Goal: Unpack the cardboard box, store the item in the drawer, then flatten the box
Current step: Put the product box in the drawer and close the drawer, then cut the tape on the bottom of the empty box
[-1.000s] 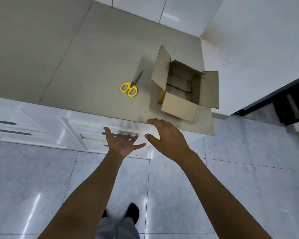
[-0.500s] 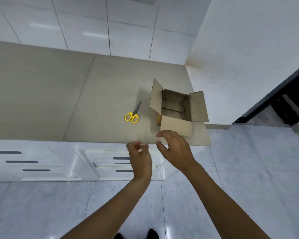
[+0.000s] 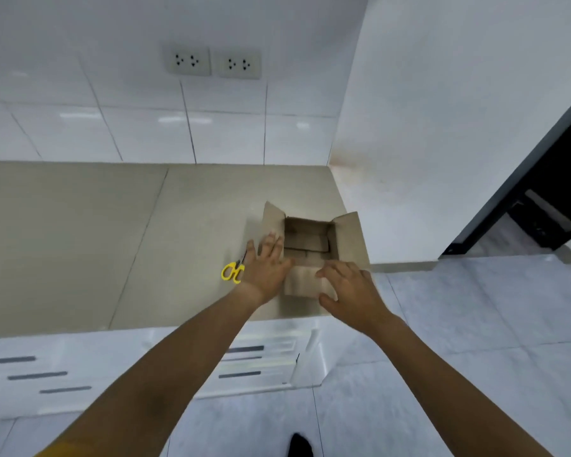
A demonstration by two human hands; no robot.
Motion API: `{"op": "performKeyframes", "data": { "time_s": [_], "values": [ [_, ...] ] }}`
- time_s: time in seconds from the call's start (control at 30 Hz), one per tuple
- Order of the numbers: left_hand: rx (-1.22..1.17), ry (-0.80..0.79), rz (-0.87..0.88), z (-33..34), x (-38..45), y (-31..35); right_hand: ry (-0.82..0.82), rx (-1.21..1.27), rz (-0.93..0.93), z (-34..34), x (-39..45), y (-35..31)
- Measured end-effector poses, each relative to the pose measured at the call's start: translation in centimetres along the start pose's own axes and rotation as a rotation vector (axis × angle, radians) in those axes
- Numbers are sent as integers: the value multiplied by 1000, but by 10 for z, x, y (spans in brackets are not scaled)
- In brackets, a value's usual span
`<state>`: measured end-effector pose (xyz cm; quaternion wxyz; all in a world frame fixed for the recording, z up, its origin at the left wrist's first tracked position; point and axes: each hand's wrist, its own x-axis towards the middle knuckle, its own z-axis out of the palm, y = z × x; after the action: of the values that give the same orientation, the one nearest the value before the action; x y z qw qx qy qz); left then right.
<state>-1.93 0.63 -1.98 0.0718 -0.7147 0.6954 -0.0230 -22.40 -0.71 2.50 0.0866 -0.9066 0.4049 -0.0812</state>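
Note:
An open brown cardboard box (image 3: 350, 235) stands at the right end of the beige counter (image 3: 112, 232), its four flaps spread out. I see only cardboard inside it. My left hand (image 3: 266, 263) lies flat with spread fingers against the box's left flap and wall. My right hand (image 3: 348, 285) rests, fingers apart, on the near flap at the front right corner. Neither hand is closed around anything. White drawers (image 3: 248, 361) with dark handle strips sit under the counter, shut.
Yellow-handled scissors (image 3: 232, 272) lie on the counter just left of my left hand, partly hidden by it. Two wall sockets (image 3: 213, 62) sit on the tiled wall behind. A white wall borders the counter on the right; a dark doorway (image 3: 548, 199) opens further right.
Both hands rose from the drawer front below the counter edge and reached onto the box. The view tilted up, showing the wall and sockets.

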Motion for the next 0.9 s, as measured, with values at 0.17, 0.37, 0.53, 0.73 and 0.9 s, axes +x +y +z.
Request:
{"op": "performKeyframes", "data": {
  "time_s": [0.17, 0.37, 0.53, 0.73, 0.9],
  "values": [
    [-328, 29, -22, 14, 17, 4, 170, -78, -22, 5, -6, 28],
    [-851, 84, -243, -17, 40, -5, 197, -212, -145, 4, 28, 56],
    [-1368, -81, -444, -60, 54, -20, 183, -238, -189, -5, 67, 59],
    [-1590, -94, -626, -73, 71, -68, 164, -132, -185, -18, 114, 65],
    [-845, -62, -658, 4, 46, -70, 37, 46, -63, -20, 147, 76]
  ]
}}
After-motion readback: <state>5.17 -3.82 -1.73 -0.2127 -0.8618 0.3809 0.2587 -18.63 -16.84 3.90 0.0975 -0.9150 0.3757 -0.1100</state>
